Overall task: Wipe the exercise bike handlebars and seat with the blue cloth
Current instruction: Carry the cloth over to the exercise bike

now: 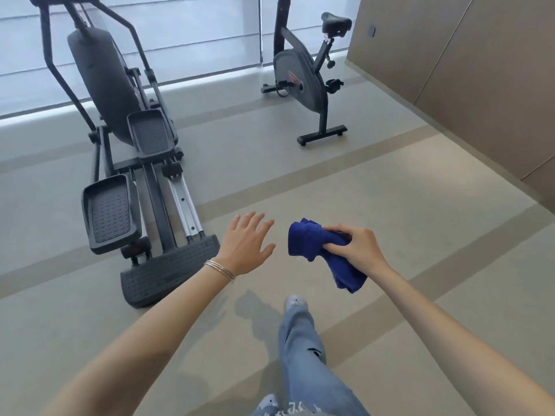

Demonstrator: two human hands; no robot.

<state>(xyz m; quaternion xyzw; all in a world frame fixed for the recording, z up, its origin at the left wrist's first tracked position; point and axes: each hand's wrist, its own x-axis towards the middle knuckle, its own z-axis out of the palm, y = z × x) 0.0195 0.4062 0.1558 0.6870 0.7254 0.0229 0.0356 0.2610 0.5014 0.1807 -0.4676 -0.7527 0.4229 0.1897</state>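
1. The right hand (357, 244) is gripping the blue cloth (318, 250). Its fingers are curling round the bunched middle, with one end poking toward the other hand and the rest hanging below the wrist.
2. The left hand (246, 244) is hovering released just beside the cloth, fingers spread and holding nothing. Thin bracelets (220, 270) are sitting on its wrist.
3. The exercise bike (303, 79) is standing well apart from both hands, ahead and slightly to the right. The cloth-carrying right hand is probably the nearer one.
4. The bike's long axis is running left to right across the view. Its seat (336, 24) is sitting at the bike's right end, closest to the wall panels (480, 70).
5. The handlebars are lying out of view above the bike's left end; only the upright post (280, 19) leading to them is showing.
6. An elliptical trainer (120, 115) is standing left of the bike and nearer the person, off the direct line.
7. Only floor (390, 190) is lying between the bike and the person's leg (303, 340), so nothing seems to be blocking the approach.
8. Wiping is not yet under way; closing the gap is likely coming first.
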